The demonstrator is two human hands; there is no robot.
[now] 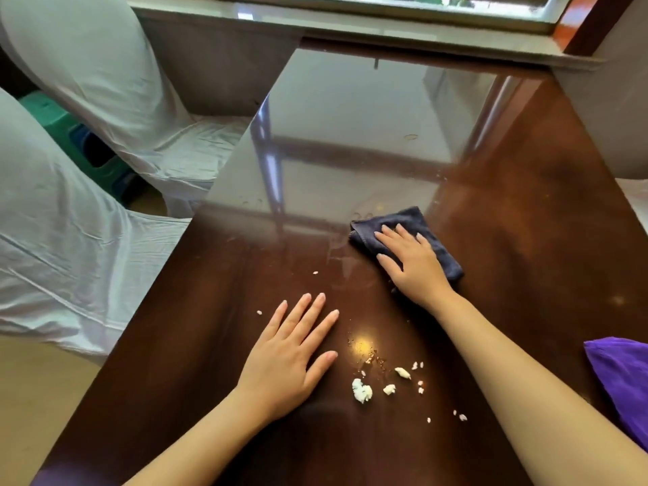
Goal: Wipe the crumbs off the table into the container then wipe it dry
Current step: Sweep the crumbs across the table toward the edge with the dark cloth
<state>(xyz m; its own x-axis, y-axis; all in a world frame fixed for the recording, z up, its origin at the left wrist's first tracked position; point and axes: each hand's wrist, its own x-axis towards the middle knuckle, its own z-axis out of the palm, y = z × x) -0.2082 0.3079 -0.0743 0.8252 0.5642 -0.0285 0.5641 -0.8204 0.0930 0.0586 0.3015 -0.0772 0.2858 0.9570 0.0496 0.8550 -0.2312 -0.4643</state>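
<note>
A glossy dark brown table fills the view. My right hand lies flat, fingers spread, pressing on a folded dark grey cloth at mid table. My left hand rests palm down on the bare wood, fingers apart, holding nothing. White crumbs lie in clumps and single grains between my forearms, with stray grains further left. Wet smears shine just left of the cloth. No container is in view.
A purple cloth lies at the table's right edge. Two chairs in white covers stand along the left side, with green stools behind them. A window sill runs along the far end.
</note>
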